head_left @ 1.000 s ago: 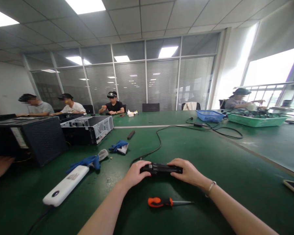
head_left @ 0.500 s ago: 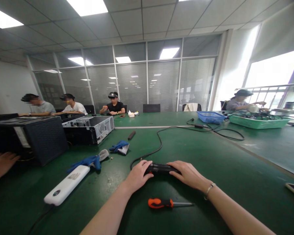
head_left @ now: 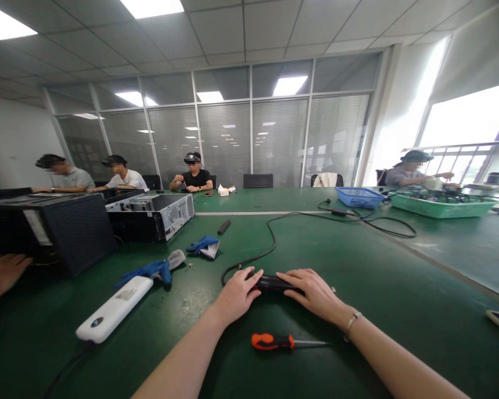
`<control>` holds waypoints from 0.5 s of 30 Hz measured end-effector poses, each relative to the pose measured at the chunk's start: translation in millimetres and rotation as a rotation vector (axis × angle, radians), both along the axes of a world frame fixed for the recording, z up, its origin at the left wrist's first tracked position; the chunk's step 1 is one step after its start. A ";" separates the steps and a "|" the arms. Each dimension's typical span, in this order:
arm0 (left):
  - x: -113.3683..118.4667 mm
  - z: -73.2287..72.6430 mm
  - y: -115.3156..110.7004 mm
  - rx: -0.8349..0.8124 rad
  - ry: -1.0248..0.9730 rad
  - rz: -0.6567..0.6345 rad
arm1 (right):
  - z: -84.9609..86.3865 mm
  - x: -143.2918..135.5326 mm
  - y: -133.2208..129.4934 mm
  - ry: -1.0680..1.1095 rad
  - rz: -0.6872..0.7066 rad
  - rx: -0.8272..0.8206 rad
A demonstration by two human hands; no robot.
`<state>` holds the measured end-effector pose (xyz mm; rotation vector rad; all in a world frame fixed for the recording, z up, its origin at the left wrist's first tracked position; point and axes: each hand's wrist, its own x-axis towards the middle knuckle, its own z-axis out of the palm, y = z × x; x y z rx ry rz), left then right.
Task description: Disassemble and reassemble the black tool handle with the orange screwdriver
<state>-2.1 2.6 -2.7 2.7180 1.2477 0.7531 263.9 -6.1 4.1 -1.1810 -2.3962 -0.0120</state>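
Note:
My left hand (head_left: pixel 238 293) and my right hand (head_left: pixel 314 293) are closed around the two ends of a black corded tool (head_left: pixel 276 284), shaped like an electric screwdriver. It lies sideways on or just above the green table. A small metal tip shows beyond my right fingers, and a bit of red shows by my left fingers. The black cable (head_left: pixel 271 224) leaves the left end and curves away to the back. Nearer me lies a hand screwdriver (head_left: pixel 274 342) with an orange and black handle, its shaft pointing right.
Left are a white corded device (head_left: pixel 114 310), blue-grey gloves (head_left: pixel 149 271), another glove (head_left: pixel 204 246), an opened computer case (head_left: pixel 149 216) and a dark case (head_left: pixel 79 233) with a co-worker's hand (head_left: pixel 4 277). Blue (head_left: pixel 360 198) and green baskets (head_left: pixel 441 206) stand back right; other people sit around.
My right hand has shifted slightly left along the black tool, and a metal tip now shows beyond it. My left hand has barely moved. The orange-handled screwdriver's shaft looks slightly turned.

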 end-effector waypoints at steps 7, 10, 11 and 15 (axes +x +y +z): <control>1.9 1.8 -2.2 0.014 0.020 -0.064 | -2.3 -5.4 1.8 0.073 -0.065 -0.035; 1.3 1.8 -3.2 -0.003 -0.020 -0.053 | -3.3 -6.5 2.5 0.139 -0.096 -0.046; 1.3 2.2 -3.3 -0.010 -0.038 -0.048 | -3.2 -6.4 2.4 0.150 -0.094 -0.046; 3.6 6.0 -3.3 -0.061 -0.123 -0.047 | -2.2 -5.3 2.6 0.154 -0.053 -0.046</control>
